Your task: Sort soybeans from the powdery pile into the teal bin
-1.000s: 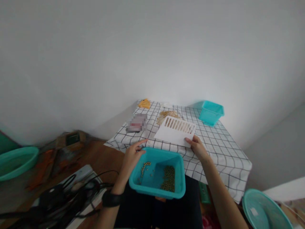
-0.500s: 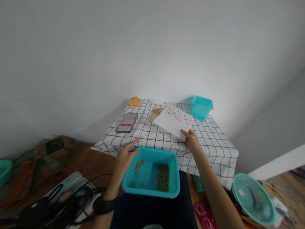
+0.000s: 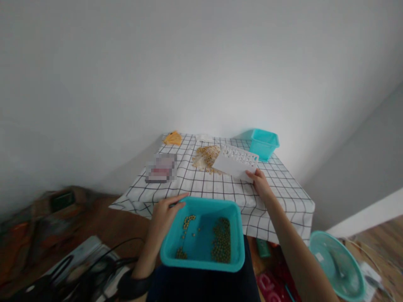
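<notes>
At the lower centre of the frame, our blue tub (image 3: 203, 264) holds beans (image 3: 222, 245), heaped right, fewer at left; our left hand (image 3: 164, 213) grips its upper-left rim. Right of centre, our right hand's (image 3: 260, 181) fingers are closed on a white slotted board (image 3: 232, 165), partly blocking a tan pile (image 3: 205, 156) on the desk (image 3: 192, 187). Slightly further right sits a blue basket (image 3: 263, 147), contents hidden.

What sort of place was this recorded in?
Probably a room in a home, though a small makeshift workspace is possible: there is a checked cloth over the work surface, a plain pale wall behind it, and wood-look flooring at the right.
</notes>
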The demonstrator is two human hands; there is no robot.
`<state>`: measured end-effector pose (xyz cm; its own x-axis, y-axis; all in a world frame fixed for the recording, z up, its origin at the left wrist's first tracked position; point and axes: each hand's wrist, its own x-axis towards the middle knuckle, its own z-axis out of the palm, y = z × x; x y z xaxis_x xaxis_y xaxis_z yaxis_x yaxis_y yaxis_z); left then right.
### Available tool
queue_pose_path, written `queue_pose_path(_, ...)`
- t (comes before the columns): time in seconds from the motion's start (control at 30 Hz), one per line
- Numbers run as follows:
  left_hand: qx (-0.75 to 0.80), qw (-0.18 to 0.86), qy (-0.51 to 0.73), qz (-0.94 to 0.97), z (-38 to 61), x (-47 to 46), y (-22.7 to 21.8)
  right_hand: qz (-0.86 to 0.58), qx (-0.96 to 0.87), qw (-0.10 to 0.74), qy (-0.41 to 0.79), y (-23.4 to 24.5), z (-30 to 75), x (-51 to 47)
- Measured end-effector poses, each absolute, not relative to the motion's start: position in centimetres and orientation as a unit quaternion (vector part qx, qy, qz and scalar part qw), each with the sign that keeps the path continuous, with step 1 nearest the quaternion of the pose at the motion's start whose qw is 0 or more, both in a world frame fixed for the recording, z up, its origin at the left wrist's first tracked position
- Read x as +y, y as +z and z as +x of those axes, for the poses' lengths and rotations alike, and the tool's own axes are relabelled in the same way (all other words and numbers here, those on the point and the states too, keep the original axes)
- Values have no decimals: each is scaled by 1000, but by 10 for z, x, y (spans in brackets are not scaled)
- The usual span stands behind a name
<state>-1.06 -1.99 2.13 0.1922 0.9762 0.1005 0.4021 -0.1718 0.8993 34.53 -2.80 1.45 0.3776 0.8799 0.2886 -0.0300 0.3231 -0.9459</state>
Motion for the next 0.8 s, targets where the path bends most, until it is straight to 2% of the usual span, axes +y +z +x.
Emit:
queue_pose_path(0.23,499,412,380,661,-12,-19,19,-496,-494,635,326,15,338,-36)
queue_pose_path(0.8,496,409,379,666,-12,-19,22,-488,-522,611,340,12,339,-38)
